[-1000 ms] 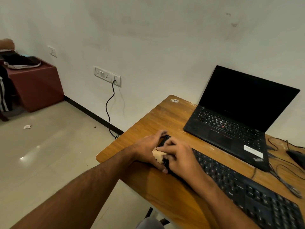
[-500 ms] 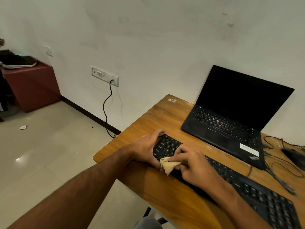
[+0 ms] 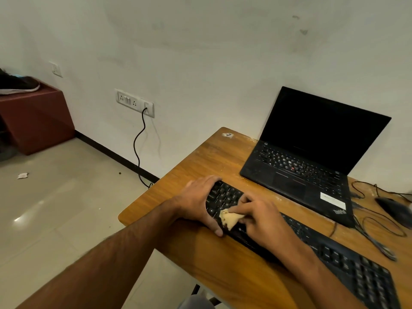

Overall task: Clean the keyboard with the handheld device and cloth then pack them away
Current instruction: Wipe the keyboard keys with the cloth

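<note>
A: Two hands on it. We tag the left hand (image 3: 196, 202) clasped over the short left end of the keyboard (image 3: 312, 241), fingers curled over the far edge and thumb on the near edge, bracing it. The right hand (image 3: 260, 219) pinches a small tan cloth (image 3: 230, 219) and presses it onto the keys near that same end.

B: Where's the keyboard on the table (image 3: 200, 159)?

A: Along the near edge, left end close to the near-left corner. We read its long axis running from that corner away to the right and toward us, out of the bottom right of the view. Key side up, flat.

B: Handling?

A: We'd judge the keyboard stiff, light, plastic, liable to slide on the wood when rubbed (hence the bracing hand). Hold it by the end or the long edges, not the keys. The cloth is soft and limp, bunched to a point; a pinch at the wad is all it needs.

B: The handheld device?

A: We can't see it anywhere in this view.

B: Other stuff, quick.

A: Open laptop (image 3: 312, 157) at the far edge by the wall, screen dark, just beyond the keyboard. Mouse (image 3: 392, 208) and loose cables (image 3: 374, 228) toward the right edge. Wall socket (image 3: 136, 102) with a black cord hanging down.
</note>
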Available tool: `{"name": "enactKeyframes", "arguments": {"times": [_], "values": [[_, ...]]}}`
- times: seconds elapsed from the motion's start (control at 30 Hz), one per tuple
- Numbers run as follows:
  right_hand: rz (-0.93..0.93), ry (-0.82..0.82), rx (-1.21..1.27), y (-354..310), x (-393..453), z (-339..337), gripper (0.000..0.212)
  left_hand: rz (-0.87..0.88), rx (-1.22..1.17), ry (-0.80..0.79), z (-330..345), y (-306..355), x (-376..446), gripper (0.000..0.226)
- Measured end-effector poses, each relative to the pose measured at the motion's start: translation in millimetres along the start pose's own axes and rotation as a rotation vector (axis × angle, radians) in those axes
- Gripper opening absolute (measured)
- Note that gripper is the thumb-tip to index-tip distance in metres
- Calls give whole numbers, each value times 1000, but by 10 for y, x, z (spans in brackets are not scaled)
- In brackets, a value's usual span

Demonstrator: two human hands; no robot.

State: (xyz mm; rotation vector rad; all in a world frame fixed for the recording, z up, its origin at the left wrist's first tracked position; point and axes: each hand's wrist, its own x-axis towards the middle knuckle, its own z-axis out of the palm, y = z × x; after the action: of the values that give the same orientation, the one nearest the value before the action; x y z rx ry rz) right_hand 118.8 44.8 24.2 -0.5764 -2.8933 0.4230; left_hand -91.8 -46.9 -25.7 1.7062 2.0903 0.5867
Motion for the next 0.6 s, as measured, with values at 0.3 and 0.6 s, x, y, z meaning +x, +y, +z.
{"name": "enactKeyframes", "arguments": {"times": [0.3, 0.6], "values": [[-29, 185, 52, -139, 258, 189, 37, 27, 26, -17, 32, -6, 10, 149], [-10, 38, -78, 36, 259, 86, 34, -2, -6, -11, -14, 56, -35, 146]]}}
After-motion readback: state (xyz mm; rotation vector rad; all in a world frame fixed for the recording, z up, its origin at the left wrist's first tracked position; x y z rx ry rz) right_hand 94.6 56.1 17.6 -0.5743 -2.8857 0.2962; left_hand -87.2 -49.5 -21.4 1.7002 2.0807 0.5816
